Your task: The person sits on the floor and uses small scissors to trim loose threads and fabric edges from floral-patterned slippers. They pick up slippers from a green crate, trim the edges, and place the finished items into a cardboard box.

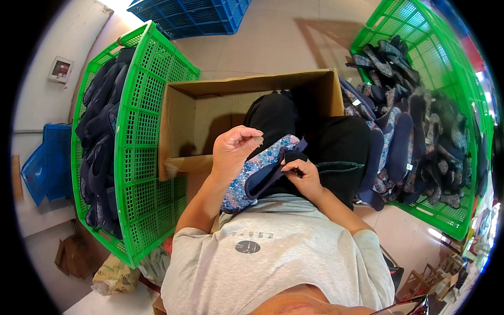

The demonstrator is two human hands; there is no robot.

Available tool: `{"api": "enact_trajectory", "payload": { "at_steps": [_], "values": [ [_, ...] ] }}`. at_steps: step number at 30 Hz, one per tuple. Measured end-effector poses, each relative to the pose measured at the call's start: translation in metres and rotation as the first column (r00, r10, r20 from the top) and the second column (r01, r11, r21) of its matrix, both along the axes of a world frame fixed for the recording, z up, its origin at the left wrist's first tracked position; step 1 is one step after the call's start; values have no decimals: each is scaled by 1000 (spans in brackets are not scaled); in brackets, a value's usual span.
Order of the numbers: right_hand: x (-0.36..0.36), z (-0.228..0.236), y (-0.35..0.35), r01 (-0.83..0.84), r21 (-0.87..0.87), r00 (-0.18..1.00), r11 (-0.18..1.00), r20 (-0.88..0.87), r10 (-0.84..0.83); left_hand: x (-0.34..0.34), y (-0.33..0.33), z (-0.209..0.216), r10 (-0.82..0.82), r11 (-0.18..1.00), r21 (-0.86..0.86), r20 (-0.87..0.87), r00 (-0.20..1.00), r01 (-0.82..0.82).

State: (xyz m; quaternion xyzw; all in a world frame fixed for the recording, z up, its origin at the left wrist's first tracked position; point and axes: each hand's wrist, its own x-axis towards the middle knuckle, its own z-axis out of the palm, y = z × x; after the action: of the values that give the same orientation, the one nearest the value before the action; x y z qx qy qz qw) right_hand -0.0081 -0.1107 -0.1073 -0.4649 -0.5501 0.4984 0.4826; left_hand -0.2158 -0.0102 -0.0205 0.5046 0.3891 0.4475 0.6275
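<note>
I hold a floral blue and pink fabric slipper (257, 163) with a navy strap over my lap. My left hand (234, 149) curls over its upper left side, fingers bent on the fabric. My right hand (302, 176) pinches the navy strap at the slipper's right edge. My black trouser legs (336, 142) lie beneath and reach into an open cardboard box (199, 113) in front of me.
A green plastic crate (152, 157) on my left holds dark navy slippers. A second green crate (446, 94) on my right is heaped with floral and navy slippers. A blue crate (194, 16) stands beyond the box, blue bins (44, 163) and cardboard scraps (79, 254) at the left.
</note>
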Motion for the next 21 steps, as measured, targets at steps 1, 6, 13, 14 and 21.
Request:
{"api": "enact_trajectory", "payload": {
  "at_steps": [1, 6, 13, 14, 21],
  "values": [
    [0, 1, 0, -2, 15, 1000, 1000, 7, 2, 0, 0, -1, 5, 1000, -9, -2, 1000, -5],
    [1, 3, 2, -11, 27, 1000, 1000, 25, 10, 0, 1, -1, 28, 997, -69, 8, 1000, -28],
    [8, 2, 0, 17, 24, 988, 1000, -155, -13, -2, 3, -8, 36, 984, -177, 113, 993, -16],
    [11, 4, 0, 39, 9, 975, 999, -219, -36, -3, 4, -8, 27, 983, -185, 119, 993, -5],
    [33, 12, 13, 258, -369, 922, 893, -181, -342, 2, 3, -5, -107, 960, -264, -33, 994, 95]
  ]
}}
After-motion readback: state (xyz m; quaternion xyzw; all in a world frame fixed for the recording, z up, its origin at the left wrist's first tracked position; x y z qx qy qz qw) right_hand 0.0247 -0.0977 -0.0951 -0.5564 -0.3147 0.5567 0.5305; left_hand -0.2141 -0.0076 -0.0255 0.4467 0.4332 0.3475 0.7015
